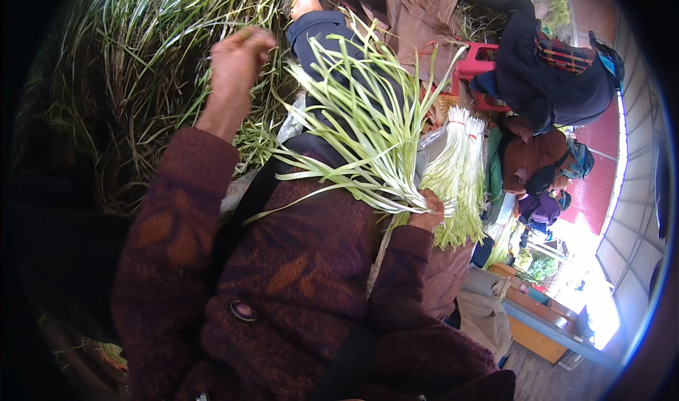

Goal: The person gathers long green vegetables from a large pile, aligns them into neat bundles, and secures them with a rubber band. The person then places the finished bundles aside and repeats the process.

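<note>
My right hand (428, 210) grips a loose bunch of pale green, chive-like leaves (360, 130) by their white stem ends. The leaf tips fan out up and left across my lap. Raised at the left, my left hand (241, 56) is blurred by motion; its fingers look curled, and I cannot tell whether anything is in them. Behind it lies a large heap of long, darker green leafy plants (132, 67) with brownish lower parts. Just beyond my right hand, tied bundles of the same kind of pale stalks (456, 162) lie with white ends together, bound with red bands.
A person in dark clothes (551, 77) sits by a red plastic stool (477, 67) on the right. More people (536, 162) sit farther off. Brown sheeting (419, 19) covers the ground ahead. Wooden furniture (538, 340) and a pale sack (480, 316) stand at lower right.
</note>
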A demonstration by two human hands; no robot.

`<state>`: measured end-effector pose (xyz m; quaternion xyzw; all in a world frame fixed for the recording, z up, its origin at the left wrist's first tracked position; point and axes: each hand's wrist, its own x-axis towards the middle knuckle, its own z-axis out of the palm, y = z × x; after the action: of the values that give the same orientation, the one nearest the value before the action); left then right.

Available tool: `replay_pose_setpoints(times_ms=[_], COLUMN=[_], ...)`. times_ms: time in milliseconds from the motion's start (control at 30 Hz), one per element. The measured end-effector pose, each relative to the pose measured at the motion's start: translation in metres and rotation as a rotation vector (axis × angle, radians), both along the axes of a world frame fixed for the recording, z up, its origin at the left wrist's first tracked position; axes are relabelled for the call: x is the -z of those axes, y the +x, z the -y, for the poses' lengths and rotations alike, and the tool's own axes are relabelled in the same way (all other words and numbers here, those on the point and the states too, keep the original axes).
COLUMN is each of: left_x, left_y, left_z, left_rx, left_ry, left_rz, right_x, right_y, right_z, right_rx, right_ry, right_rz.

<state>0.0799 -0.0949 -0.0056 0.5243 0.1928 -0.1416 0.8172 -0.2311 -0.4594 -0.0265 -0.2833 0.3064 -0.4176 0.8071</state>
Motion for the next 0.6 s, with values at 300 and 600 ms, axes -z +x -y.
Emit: replay_pose_setpoints(times_ms=[300,600], left_x=[0.006,-0.020], left_y=[0.011,0.008], left_z=[-0.018,0.020], left_rx=[0.292,0.528], left_ry=[0.188,-0.003], left_rz=[0.431,0.426], right_x=[0.005,0.004], right_y=[-0.014,-0.010], right_z=[0.017,0.013], right_rx=[-0.055,-0.010], right_ry=[0.147,0.067], right_rz=[0.118,-0.023])
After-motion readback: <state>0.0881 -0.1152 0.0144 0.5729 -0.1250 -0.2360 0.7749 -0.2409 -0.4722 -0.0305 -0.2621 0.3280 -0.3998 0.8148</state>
